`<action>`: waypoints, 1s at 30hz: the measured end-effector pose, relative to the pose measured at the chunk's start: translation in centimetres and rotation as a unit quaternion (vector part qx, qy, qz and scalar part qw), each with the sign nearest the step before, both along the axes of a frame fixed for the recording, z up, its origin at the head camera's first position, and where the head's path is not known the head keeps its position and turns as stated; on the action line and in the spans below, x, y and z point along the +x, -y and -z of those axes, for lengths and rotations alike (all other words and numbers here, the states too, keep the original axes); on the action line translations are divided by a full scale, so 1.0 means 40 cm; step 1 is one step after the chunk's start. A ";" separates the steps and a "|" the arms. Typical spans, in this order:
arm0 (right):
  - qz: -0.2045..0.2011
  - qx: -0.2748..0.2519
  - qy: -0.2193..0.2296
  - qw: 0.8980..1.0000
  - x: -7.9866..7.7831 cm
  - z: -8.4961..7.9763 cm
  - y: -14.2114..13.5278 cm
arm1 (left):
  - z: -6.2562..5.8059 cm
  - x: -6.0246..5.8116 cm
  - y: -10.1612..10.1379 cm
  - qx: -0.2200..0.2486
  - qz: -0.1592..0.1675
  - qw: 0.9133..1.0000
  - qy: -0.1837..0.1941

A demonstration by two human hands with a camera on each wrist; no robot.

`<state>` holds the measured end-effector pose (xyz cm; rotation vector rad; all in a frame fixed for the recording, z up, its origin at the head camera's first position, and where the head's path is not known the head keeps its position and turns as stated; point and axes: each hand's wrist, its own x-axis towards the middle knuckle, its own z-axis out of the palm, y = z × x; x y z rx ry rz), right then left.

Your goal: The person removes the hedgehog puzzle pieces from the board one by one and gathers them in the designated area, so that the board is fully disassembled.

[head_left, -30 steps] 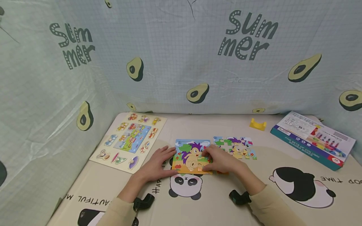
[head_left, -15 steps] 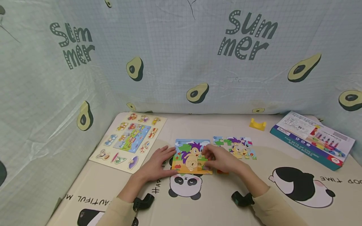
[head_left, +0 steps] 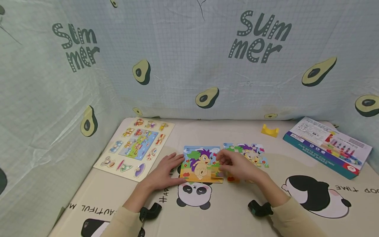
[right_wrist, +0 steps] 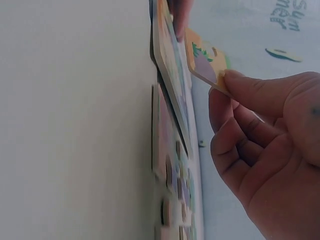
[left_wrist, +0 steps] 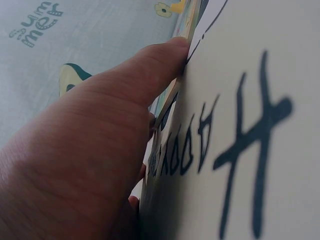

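Observation:
A jigsaw puzzle board (head_left: 199, 164) with a purple-haired hedgehog picture lies on the table. My left hand (head_left: 163, 172) rests along its left edge, fingers spread, with the thumb (left_wrist: 162, 60) against the near-left corner in the left wrist view. Thumb and index finger of my right hand (head_left: 238, 165) pinch a puzzle piece (right_wrist: 206, 62), yellow-orange with a purple patch and green leaves. It is tilted up off the board at the lower right corner. Loose puzzle pieces (head_left: 257, 148) lie right of the board, some hidden behind my right hand.
A cream peg puzzle (head_left: 170, 126) of vehicles lies at the left. A yellow cradle-shaped block (head_left: 269, 130) stands at the back right, beside a boxed toy (head_left: 325, 144). A patterned cloth wall (head_left: 177, 49) rises behind the table.
My right hand has drawn back to the right from the board's lower right corner, lifting the puzzle piece. My left hand stays put.

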<state>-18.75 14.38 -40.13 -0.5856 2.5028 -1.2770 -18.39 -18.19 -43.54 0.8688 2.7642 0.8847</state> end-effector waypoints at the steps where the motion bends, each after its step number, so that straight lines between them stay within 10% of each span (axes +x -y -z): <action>1: -0.002 -0.001 -0.002 1.000 0.001 -0.001 -0.008 | -0.001 0.000 0.000 -0.001 0.000 1.000 -0.001; 30: 0.006 0.009 -0.015 1.000 0.033 -0.034 -0.228 | 0.002 -0.001 0.001 -0.002 -0.005 1.000 0.006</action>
